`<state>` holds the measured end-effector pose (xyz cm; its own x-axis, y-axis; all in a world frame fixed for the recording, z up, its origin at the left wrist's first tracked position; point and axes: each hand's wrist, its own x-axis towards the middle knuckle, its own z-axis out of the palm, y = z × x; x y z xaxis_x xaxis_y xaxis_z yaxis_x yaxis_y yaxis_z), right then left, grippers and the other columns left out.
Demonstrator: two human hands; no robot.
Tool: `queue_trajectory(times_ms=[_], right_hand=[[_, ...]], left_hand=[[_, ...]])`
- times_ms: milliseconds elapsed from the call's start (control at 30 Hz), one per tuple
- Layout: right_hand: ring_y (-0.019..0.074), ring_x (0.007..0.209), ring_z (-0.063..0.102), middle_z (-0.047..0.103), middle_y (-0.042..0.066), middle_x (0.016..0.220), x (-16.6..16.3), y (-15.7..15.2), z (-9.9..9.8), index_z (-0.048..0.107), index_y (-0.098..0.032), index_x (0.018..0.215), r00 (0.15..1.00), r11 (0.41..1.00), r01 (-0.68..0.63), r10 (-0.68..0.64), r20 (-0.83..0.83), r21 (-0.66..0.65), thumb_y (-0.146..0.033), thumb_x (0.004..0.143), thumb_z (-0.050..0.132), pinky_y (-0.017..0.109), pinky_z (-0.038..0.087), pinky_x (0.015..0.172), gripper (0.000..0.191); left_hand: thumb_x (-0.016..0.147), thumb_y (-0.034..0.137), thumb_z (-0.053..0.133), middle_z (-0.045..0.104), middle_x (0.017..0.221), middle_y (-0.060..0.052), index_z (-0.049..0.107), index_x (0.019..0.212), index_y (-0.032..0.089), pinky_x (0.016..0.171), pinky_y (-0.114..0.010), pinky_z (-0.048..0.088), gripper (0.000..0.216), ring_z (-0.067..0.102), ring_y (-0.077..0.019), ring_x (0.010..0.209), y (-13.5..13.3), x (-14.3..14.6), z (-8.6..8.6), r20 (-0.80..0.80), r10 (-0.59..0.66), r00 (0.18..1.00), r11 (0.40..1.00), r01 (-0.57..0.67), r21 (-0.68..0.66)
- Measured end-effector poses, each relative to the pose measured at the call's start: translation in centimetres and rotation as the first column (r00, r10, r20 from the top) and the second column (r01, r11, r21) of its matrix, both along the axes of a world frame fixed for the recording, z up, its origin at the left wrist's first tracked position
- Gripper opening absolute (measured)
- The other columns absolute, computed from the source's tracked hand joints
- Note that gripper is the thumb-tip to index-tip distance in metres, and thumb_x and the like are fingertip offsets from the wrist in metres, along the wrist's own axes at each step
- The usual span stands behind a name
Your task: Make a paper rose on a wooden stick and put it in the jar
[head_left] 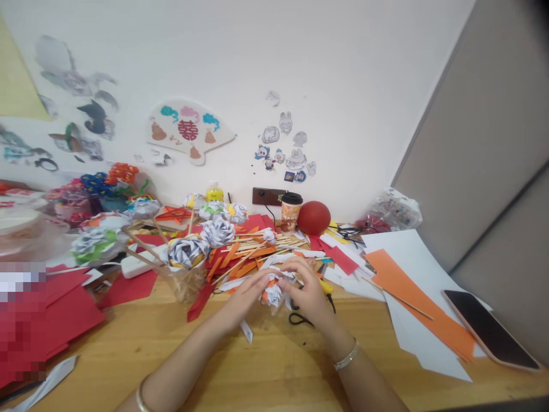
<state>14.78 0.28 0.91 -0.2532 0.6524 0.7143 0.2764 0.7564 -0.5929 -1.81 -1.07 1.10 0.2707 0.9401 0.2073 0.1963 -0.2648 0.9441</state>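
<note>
Between my two hands, near the middle of the table, is a white paper flower (271, 293) with some orange in it. My left hand (247, 294) closes on its left side, fingers reaching over the top. From the right, my right hand (307, 290) curls its thumb and fingers around the petals. The flower's underside and part of its top are hidden by the fingers. A narrow white paper strip (246, 331) lies on the wood just below my left hand. Beside my right hand is a tool with black loop handles (300, 319), partly covered.
Thin wooden sticks (249, 243) and orange scraps lie behind my hands. A plastic cup of paper flowers (186, 280) stands left. Behind are a lidded coffee cup (291, 212) and red balloon-like ball (314, 218). Right are orange paper (416, 297) and a phone (491, 329); red sheets (71, 326) lie left.
</note>
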Motion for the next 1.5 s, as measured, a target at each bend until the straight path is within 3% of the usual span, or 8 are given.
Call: queue_trajectory(times_ms=[267, 433, 600, 800, 933, 1300, 1400, 1500], right_hand=[[0.0170, 0.086, 0.053, 0.057, 0.004, 0.085, -0.3, 0.0, -0.3, 0.058, -0.020, 0.083, 0.994, 0.999, 0.006, -0.010, -0.107, -0.032, -0.022, 0.083, 0.047, 0.032, 0.043, 0.079, 0.011], [0.0165, 0.081, 0.054, 0.056, 0.003, 0.078, 0.1, 0.5, -0.4, 0.057, -0.019, 0.076, 0.978, 0.999, 0.034, -0.036, -0.203, -0.011, -0.024, 0.084, 0.047, 0.030, 0.044, 0.074, 0.014], [0.0162, 0.082, 0.054, 0.056, 0.003, 0.082, 0.1, -0.3, 0.2, 0.061, -0.020, 0.076, 0.996, 0.999, -0.039, 0.039, -0.078, 0.000, -0.023, 0.081, 0.053, 0.032, 0.043, 0.075, 0.010], [0.0175, 0.085, 0.052, 0.056, 0.003, 0.084, 0.1, -0.8, 0.6, 0.064, -0.022, 0.081, 0.997, 0.997, -0.001, -0.005, 0.077, 0.075, -0.023, 0.079, 0.057, 0.034, 0.042, 0.077, 0.007], [0.0169, 0.084, 0.052, 0.057, 0.003, 0.084, 0.2, -0.7, 0.5, 0.063, -0.022, 0.077, 0.989, 0.993, 0.005, -0.023, 0.145, 0.118, -0.021, 0.080, 0.056, 0.034, 0.042, 0.076, 0.008], [0.0171, 0.087, 0.052, 0.056, 0.003, 0.085, -0.3, -0.7, 0.2, 0.059, -0.020, 0.075, 0.998, 1.000, -0.001, 0.000, 0.062, 0.018, -0.021, 0.080, 0.056, 0.034, 0.042, 0.078, 0.007], [0.0173, 0.085, 0.052, 0.056, 0.003, 0.084, -0.2, -0.5, -0.2, 0.059, -0.020, 0.076, 0.992, 0.993, 0.061, -0.072, 0.103, 0.105, -0.022, 0.079, 0.057, 0.033, 0.042, 0.076, 0.004], [0.0174, 0.080, 0.050, 0.058, 0.004, 0.082, -0.1, -0.4, -0.6, 0.058, -0.020, 0.078, 0.957, 0.925, 0.150, -0.224, 0.182, 0.349, -0.018, 0.080, 0.056, 0.034, 0.042, 0.073, 0.003]], left_hand=[[0.082, 0.044, 0.040, 0.058, 0.116, -0.005, 0.059, 0.108, 0.021, 0.101, -0.035, 0.030, 0.040, 0.046, -0.0213, 0.114, 0.2, 0.0, -0.7, 0.054, 0.021, 0.998, 1.000, -0.021, -0.011], [0.084, 0.045, 0.032, 0.064, 0.104, -0.005, 0.058, 0.110, 0.024, 0.090, -0.035, 0.041, 0.042, 0.054, -0.0219, 0.103, 0.6, -0.1, -1.2, 0.109, -0.034, 0.994, 0.997, 0.041, -0.064], [0.083, 0.041, 0.038, 0.059, 0.114, -0.006, 0.058, 0.109, 0.021, 0.086, -0.032, 0.043, 0.038, 0.053, -0.0214, 0.102, 0.5, -0.2, -0.7, 0.092, -0.082, 0.992, 0.993, 0.089, -0.072], [0.080, 0.040, 0.041, 0.065, 0.099, -0.006, 0.063, 0.097, 0.018, 0.085, -0.032, 0.043, 0.035, 0.055, -0.0215, 0.096, 0.1, 0.1, 0.4, 0.016, -0.026, 1.000, 0.998, 0.027, -0.058], [0.080, 0.038, 0.040, 0.066, 0.100, -0.005, 0.065, 0.093, 0.020, 0.091, -0.031, 0.039, 0.034, 0.054, -0.0200, 0.100, 0.0, 0.3, 0.6, 0.009, -0.017, 1.000, 1.000, 0.017, -0.019], [0.080, 0.040, 0.041, 0.063, 0.108, -0.008, 0.064, 0.095, 0.018, 0.095, -0.033, 0.035, 0.036, 0.052, -0.0220, 0.105, 0.3, 0.2, 0.1, -0.013, 0.017, 1.000, 0.999, -0.018, -0.035], [0.080, 0.039, 0.040, 0.063, 0.109, -0.008, 0.064, 0.095, 0.018, 0.096, -0.034, 0.034, 0.035, 0.051, -0.0222, 0.106, 0.3, 0.2, 0.0, -0.029, 0.038, 0.999, 0.999, -0.039, -0.035], [0.080, 0.038, 0.039, 0.062, 0.110, -0.007, 0.064, 0.096, 0.019, 0.097, -0.032, 0.034, 0.035, 0.052, -0.0206, 0.105, 0.2, 0.2, 0.1, -0.019, 0.029, 0.999, 0.999, -0.030, -0.019]])
